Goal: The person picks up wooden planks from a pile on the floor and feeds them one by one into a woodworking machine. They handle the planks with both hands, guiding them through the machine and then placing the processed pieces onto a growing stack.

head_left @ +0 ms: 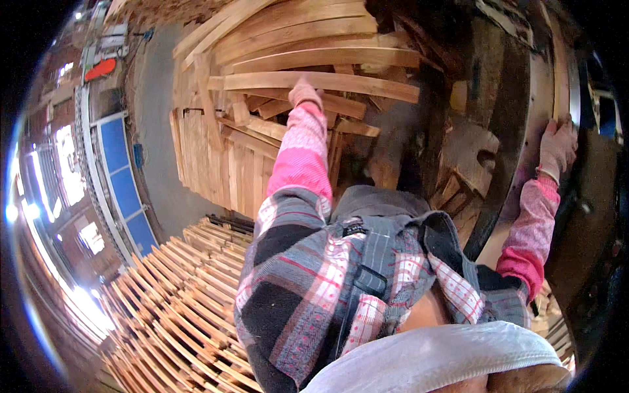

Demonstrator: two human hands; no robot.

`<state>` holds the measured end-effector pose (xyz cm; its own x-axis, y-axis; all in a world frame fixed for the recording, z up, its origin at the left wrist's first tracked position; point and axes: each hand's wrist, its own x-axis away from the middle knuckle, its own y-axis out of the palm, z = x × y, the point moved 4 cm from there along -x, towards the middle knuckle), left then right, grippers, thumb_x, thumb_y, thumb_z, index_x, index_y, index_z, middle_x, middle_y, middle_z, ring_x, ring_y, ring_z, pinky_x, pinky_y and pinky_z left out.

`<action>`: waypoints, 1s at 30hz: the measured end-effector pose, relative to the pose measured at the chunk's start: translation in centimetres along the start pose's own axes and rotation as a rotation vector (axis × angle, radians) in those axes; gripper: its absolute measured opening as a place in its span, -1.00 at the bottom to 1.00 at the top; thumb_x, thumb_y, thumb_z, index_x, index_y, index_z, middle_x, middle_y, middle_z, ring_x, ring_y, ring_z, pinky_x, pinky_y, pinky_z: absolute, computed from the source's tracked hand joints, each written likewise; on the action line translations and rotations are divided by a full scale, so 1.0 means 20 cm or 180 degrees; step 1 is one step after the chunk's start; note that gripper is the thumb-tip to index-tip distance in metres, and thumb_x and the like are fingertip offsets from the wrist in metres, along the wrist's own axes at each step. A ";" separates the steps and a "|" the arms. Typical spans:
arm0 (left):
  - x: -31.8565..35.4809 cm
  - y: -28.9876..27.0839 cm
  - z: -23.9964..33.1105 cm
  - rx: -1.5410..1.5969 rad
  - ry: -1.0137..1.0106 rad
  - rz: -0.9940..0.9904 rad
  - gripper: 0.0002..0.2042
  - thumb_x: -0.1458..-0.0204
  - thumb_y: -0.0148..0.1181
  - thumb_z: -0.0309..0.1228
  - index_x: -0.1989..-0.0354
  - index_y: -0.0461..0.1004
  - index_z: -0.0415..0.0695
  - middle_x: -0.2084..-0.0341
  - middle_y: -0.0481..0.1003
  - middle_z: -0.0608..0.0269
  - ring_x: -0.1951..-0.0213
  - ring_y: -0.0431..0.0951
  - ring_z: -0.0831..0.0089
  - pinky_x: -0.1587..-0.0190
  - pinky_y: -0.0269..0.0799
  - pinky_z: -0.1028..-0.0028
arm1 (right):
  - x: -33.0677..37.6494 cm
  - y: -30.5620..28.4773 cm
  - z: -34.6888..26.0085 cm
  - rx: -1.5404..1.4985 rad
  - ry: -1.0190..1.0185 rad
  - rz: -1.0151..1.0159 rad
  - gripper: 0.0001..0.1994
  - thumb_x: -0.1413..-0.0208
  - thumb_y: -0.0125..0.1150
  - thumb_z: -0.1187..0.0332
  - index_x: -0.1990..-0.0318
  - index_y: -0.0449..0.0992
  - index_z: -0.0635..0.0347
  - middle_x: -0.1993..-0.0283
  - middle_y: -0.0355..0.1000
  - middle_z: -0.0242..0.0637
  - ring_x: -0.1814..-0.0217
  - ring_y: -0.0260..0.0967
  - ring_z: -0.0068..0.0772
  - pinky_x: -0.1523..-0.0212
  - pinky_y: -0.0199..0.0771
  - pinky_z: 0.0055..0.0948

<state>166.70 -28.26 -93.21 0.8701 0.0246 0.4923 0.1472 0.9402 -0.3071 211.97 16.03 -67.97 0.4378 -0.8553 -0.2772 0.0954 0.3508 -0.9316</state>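
My left hand (306,93), in a light pinkish glove, is at a long wooden board (367,85) on top of a stack, its fingers closed over the near edge. Out to the right, my right hand (558,145), gloved the same way, grips the near end of a narrow wooden strip (560,72). That strip lies lengthwise on a long metal machine table (534,105), beside a shiny straight edge. Part of each hand's fingers is hidden by the glove and the wood.
Under the left hand lie more stacked boards (295,33) and shorter upright-looking planks (229,173). Crisscrossed wooden slats (177,308) form a pile at the lower left. Blue panels (124,177) stand beyond the grey floor (160,124). Offcuts (458,190) lie beside the machine.
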 end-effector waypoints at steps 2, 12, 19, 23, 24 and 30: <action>-0.21 -0.16 -0.14 -0.1178 0.0512 0.0032 -0.56 -0.05 0.24 -0.27 -0.05 0.43 -0.30 0.21 0.55 0.04 0.22 0.60 0.13 0.19 0.54 0.16 | 0.00 -0.27 -0.38 -0.0619 -0.0454 0.0129 -0.48 -0.14 0.22 0.11 -0.23 0.41 0.09 -0.17 0.42 -0.07 -0.20 0.37 0.01 -0.21 0.38 -0.17; 0.79 0.19 0.50 -0.0350 0.4293 -0.0261 -0.89 0.04 0.19 -0.65 0.34 0.52 -0.20 0.57 0.51 0.23 0.60 0.50 0.36 0.58 0.47 0.42 | 0.44 -0.27 -0.88 -0.0866 -0.1844 -0.1650 -0.09 0.19 0.50 0.24 -0.40 0.15 -0.01 -0.32 0.30 -0.22 -0.37 0.21 -0.10 -0.32 0.19 -0.18; 0.94 0.51 0.96 0.1983 0.0244 -0.2526 -0.68 -0.21 0.07 -0.39 -0.10 0.37 -0.22 0.24 0.55 0.15 0.35 0.58 0.29 0.35 0.55 0.42 | 0.43 -0.33 -0.41 -0.1781 -0.1057 -0.0819 -0.15 0.17 0.43 0.33 -0.36 0.19 0.10 -0.10 0.42 -0.06 -0.15 0.37 0.04 -0.14 0.36 -0.10; 0.42 0.35 0.52 0.0394 0.0737 -0.1254 -0.75 -0.09 0.20 -0.32 0.23 0.48 -0.30 0.36 0.52 0.19 0.31 0.56 0.35 0.33 0.46 0.41 | 0.75 -0.21 0.03 -0.2744 0.0516 -0.0460 -0.23 0.18 0.43 0.38 -0.30 0.30 0.19 -0.13 0.43 -0.01 -0.12 0.39 0.06 -0.16 0.35 -0.12; 0.15 0.22 0.31 -0.0282 0.0979 -0.0693 -0.68 -0.05 0.21 -0.24 0.33 0.51 -0.33 0.41 0.53 0.16 0.33 0.54 0.25 0.28 0.43 0.29 | 0.77 -0.24 0.04 -0.2488 0.0625 -0.0603 -0.25 0.12 0.41 0.36 -0.31 0.29 0.20 -0.15 0.42 0.02 -0.14 0.38 0.06 -0.19 0.34 -0.14; -0.07 -0.07 -0.24 -0.1432 -0.0633 0.0795 -0.67 -0.04 0.21 -0.31 0.16 0.56 -0.37 0.20 0.60 -0.04 0.14 0.57 0.19 0.02 0.43 0.22 | 0.71 -0.01 0.18 -0.1079 0.0936 -0.0773 -0.43 -0.04 0.35 0.23 -0.21 0.42 0.25 -0.08 0.47 0.03 -0.16 0.38 0.04 -0.21 0.33 -0.14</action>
<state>167.55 -31.18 -97.32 0.8051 0.3330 0.4909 0.1722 0.6608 -0.7306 221.31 5.24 -70.93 0.1642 -0.9850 -0.0524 -0.1537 0.0269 -0.9878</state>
